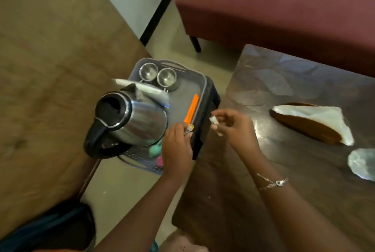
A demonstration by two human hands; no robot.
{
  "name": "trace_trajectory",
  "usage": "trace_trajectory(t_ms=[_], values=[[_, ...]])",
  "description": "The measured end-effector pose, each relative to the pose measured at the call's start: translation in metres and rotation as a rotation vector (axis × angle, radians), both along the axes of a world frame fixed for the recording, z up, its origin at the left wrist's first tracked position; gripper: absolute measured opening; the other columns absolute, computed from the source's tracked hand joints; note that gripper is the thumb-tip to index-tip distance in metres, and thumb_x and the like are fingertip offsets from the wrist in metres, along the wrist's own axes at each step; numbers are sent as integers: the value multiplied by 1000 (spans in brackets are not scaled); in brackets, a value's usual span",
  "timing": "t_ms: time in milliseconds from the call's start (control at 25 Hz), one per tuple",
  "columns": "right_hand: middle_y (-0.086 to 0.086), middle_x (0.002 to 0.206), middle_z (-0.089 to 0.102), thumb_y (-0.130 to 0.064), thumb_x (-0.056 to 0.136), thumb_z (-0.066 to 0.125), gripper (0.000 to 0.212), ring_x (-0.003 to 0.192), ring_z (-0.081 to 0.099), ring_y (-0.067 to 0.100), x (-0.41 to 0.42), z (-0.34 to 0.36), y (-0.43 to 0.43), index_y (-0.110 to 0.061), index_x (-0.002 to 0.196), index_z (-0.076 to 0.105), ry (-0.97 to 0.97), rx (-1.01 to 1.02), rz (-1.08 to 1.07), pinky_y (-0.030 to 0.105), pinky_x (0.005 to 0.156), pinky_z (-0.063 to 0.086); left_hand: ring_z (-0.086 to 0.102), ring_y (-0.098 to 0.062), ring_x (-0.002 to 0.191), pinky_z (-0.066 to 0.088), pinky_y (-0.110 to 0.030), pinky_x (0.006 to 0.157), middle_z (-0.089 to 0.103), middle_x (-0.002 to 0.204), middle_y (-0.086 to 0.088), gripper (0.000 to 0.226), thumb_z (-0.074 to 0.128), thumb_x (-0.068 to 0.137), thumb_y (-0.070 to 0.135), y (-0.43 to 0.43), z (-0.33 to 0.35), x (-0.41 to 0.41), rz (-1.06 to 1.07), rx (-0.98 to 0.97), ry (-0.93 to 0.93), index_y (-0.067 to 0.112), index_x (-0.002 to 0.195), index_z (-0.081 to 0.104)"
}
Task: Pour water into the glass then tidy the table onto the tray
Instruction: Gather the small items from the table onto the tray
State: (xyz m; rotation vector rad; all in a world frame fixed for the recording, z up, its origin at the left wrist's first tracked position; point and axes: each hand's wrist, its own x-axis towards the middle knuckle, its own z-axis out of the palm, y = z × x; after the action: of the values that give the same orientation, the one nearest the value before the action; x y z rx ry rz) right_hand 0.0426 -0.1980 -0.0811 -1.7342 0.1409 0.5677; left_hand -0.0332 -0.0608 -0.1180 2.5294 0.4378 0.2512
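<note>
A grey plastic tray (pixel 188 83) sits on a small black stool beside the dark table (pixel 284 170). On the tray stand a steel kettle (pixel 140 120) with its lid open, two steel cups (pixel 158 74), an orange stick (pixel 191 107) and some teal and pink items near its front edge. My left hand (pixel 177 146) holds a small yellow-capped tube (pixel 188 129) over the tray's right rim. My right hand (pixel 235 128) pinches a small white cylinder (pixel 214 120) just above the table's left edge.
On the table lie a brown wooden holder with a white napkin (pixel 312 122) and a crumpled clear plastic wrap (pixel 363 164). A maroon bench (pixel 284 8) stands behind. A large brown surface (pixel 50 69) fills the left. White paper (pixel 142 88) lies behind the kettle.
</note>
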Motion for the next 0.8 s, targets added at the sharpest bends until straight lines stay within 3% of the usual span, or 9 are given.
trace_trajectory(t_ms=[120,240,400,520,640,800], values=[[3,75,63,4,71,71,19,65,59,13,28,-15,71,-5,87,68,-108,-146,241,20,59,50,53,-24,83,38,-32,68,59,93,-15,13,38,86,25,29,-3,-11,102,-120,31,21,96,46],[7,86,69,-3,73,67,16,84,64,27,39,-46,118,-10,87,68,-208,-423,442,31,73,51,56,-24,82,43,-32,66,58,96,-11,12,36,89,28,45,-9,-20,70,-89,80,23,97,43],[16,103,67,-15,80,63,17,100,59,36,32,-86,140,-13,97,65,-232,-711,668,36,78,46,63,-28,80,52,-34,63,60,97,-8,20,59,83,10,58,-17,-25,46,-16,180,17,99,51],[18,104,65,-13,82,60,17,99,59,38,30,-103,150,-11,99,65,-210,-779,690,37,78,47,65,-27,84,54,-34,65,61,100,-9,25,66,79,5,68,-22,-29,-6,10,246,11,101,57],[19,103,65,-7,81,60,20,96,60,38,28,-111,157,-8,101,64,-218,-811,743,39,78,49,65,-20,77,53,-26,59,63,95,-5,34,73,72,7,73,-24,-33,-89,74,266,16,98,53],[19,102,65,-4,82,56,21,95,60,38,29,-111,159,-7,100,65,-213,-764,753,37,78,48,63,-16,73,51,-22,53,62,86,-3,39,79,61,5,79,-27,-30,-221,134,266,15,91,58]])
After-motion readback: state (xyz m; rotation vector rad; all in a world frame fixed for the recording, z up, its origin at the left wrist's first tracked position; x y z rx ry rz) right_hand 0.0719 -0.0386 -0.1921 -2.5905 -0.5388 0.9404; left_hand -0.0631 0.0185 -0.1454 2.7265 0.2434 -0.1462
